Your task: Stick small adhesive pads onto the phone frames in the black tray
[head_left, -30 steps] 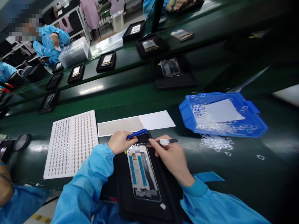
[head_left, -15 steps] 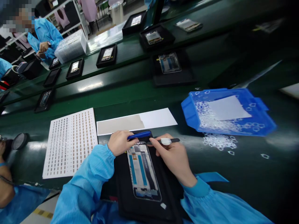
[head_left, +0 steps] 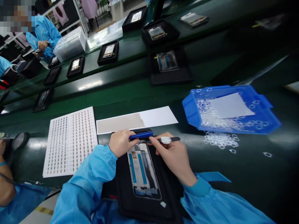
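Note:
An open phone frame (head_left: 142,174) with two blue strips lies in a black tray (head_left: 126,202) before me. My left hand (head_left: 121,143) is closed round a blue pen-like tool (head_left: 142,135) at the frame's top end, its thumb close to the top edge. My right hand (head_left: 174,155) pinches dark tweezers (head_left: 174,139) with a white wrap around them. Their tip points left at the top edge of the frame; what it touches there is too small to tell. A small white piece (head_left: 163,204) rests on the tray below the frame.
To the left lies a white sheet with rows of small parts (head_left: 70,143). A white and beige strip (head_left: 158,116) lies beyond the tray. At right, a blue bin (head_left: 193,119) stands by spilled small clear pieces (head_left: 220,140). Trays with phone parts (head_left: 108,51) line the far belt.
The blue tool has shifted very slightly right and down, with my left hand following. Both hands keep their grips at the top of the phone frame. The view has tilted a little.

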The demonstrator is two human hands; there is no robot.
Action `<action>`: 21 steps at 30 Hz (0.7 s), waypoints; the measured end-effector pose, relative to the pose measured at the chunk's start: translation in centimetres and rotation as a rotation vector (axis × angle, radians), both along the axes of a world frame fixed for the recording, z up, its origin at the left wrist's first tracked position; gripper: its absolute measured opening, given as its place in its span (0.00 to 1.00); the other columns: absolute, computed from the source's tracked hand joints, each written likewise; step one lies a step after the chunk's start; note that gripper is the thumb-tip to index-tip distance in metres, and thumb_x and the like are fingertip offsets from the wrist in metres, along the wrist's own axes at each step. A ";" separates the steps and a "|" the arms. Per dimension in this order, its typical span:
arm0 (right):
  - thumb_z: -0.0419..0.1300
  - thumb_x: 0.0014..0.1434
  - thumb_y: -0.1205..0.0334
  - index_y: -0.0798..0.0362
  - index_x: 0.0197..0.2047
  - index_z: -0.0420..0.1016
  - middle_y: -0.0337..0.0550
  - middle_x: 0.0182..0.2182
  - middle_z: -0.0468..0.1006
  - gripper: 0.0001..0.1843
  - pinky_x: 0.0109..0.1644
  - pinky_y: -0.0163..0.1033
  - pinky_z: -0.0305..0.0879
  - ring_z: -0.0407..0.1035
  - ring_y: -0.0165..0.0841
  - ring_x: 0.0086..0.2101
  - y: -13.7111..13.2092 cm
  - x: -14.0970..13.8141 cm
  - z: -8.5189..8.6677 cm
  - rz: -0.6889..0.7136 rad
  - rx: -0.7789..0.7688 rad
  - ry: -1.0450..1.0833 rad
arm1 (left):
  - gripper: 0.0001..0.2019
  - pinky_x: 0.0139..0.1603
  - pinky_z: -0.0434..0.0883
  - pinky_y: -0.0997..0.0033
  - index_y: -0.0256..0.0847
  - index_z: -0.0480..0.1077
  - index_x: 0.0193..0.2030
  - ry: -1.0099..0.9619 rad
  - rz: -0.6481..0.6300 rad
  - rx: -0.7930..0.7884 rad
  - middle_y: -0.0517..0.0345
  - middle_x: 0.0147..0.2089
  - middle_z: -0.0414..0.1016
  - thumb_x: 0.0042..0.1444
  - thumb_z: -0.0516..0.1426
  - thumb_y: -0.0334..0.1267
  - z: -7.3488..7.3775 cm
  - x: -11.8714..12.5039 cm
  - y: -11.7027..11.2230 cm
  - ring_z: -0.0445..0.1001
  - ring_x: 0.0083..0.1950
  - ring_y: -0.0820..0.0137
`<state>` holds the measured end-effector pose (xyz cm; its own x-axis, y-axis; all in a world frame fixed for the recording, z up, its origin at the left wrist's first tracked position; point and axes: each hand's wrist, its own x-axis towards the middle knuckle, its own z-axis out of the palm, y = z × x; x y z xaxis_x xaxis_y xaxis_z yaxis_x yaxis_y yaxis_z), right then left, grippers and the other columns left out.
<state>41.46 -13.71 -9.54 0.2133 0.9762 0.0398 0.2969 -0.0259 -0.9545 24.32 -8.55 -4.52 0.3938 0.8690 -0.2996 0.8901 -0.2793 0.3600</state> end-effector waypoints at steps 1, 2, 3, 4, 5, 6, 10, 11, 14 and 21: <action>0.58 0.57 0.36 0.51 0.26 0.69 0.40 0.19 0.68 0.26 0.22 0.35 0.61 0.66 0.34 0.20 -0.1 0.0 0.0 0.006 0.004 -0.022 | 0.10 0.38 0.67 0.72 0.45 0.75 0.41 0.017 -0.008 0.003 0.60 0.39 0.77 0.61 0.56 0.45 0.0 0.1 0.0 0.75 0.40 0.67; 0.58 0.58 0.36 0.52 0.26 0.69 0.40 0.19 0.68 0.26 0.22 0.35 0.61 0.66 0.34 0.20 -0.1 0.1 0.0 0.010 0.011 -0.041 | 0.10 0.38 0.67 0.72 0.45 0.75 0.42 0.032 -0.021 0.006 0.60 0.39 0.77 0.61 0.56 0.45 0.0 0.1 -0.1 0.75 0.41 0.67; 0.58 0.58 0.37 0.52 0.26 0.69 0.40 0.19 0.68 0.25 0.23 0.35 0.61 0.66 0.33 0.20 -0.2 0.1 -0.1 0.012 0.021 -0.050 | 0.10 0.39 0.67 0.72 0.45 0.75 0.42 0.046 -0.037 0.007 0.60 0.40 0.77 0.61 0.56 0.45 0.0 0.2 -0.1 0.75 0.42 0.66; 0.58 0.59 0.38 0.52 0.26 0.69 0.40 0.19 0.69 0.25 0.23 0.35 0.61 0.66 0.33 0.20 -0.3 0.2 -0.1 0.010 0.030 -0.046 | 0.10 0.39 0.68 0.71 0.46 0.75 0.43 0.058 -0.054 0.008 0.60 0.40 0.77 0.62 0.55 0.45 0.0 0.2 0.0 0.75 0.42 0.66; 0.58 0.59 0.38 0.52 0.26 0.69 0.40 0.20 0.69 0.25 0.23 0.35 0.61 0.65 0.32 0.19 -0.4 0.2 -0.1 0.005 0.040 -0.032 | 0.10 0.39 0.68 0.71 0.46 0.74 0.44 0.068 -0.068 0.007 0.60 0.40 0.77 0.62 0.55 0.45 0.0 0.2 0.0 0.75 0.43 0.66; 0.59 0.60 0.39 0.52 0.26 0.70 0.40 0.20 0.69 0.25 0.23 0.35 0.62 0.65 0.32 0.19 -0.4 0.3 -0.2 0.003 0.048 -0.016 | 0.10 0.39 0.68 0.71 0.46 0.74 0.44 0.076 -0.077 0.005 0.60 0.41 0.77 0.62 0.55 0.45 0.0 0.3 0.1 0.75 0.44 0.66; 0.58 0.62 0.40 0.52 0.27 0.71 0.40 0.21 0.70 0.24 0.25 0.35 0.62 0.67 0.33 0.21 -0.6 0.3 -0.2 0.039 0.105 -0.055 | 0.11 0.40 0.69 0.71 0.46 0.74 0.45 0.090 -0.076 0.004 0.60 0.42 0.78 0.62 0.55 0.46 0.0 0.3 0.2 0.76 0.45 0.66; 0.58 0.62 0.40 0.53 0.27 0.71 0.40 0.21 0.70 0.24 0.25 0.35 0.61 0.67 0.32 0.21 -0.6 0.3 -0.2 0.046 0.129 -0.090 | 0.11 0.40 0.69 0.71 0.46 0.74 0.44 0.090 -0.077 0.004 0.60 0.42 0.78 0.62 0.55 0.46 0.0 0.3 0.2 0.76 0.45 0.66; 0.56 0.64 0.42 0.53 0.28 0.70 0.38 0.21 0.70 0.24 0.24 0.34 0.60 0.66 0.31 0.20 -0.5 0.2 0.0 0.050 0.194 -0.187 | 0.11 0.41 0.69 0.71 0.46 0.74 0.45 0.093 -0.091 0.005 0.60 0.43 0.78 0.62 0.54 0.46 0.0 0.2 0.2 0.76 0.46 0.66; 0.50 0.66 0.39 0.52 0.28 0.72 0.40 0.23 0.74 0.27 0.21 0.34 0.57 0.68 0.32 0.20 -1.1 -0.2 -0.4 0.038 0.377 -0.406 | 0.13 0.40 0.71 0.69 0.47 0.73 0.47 0.115 -0.060 -0.011 0.61 0.46 0.78 0.63 0.53 0.48 0.1 0.3 0.0 0.77 0.48 0.64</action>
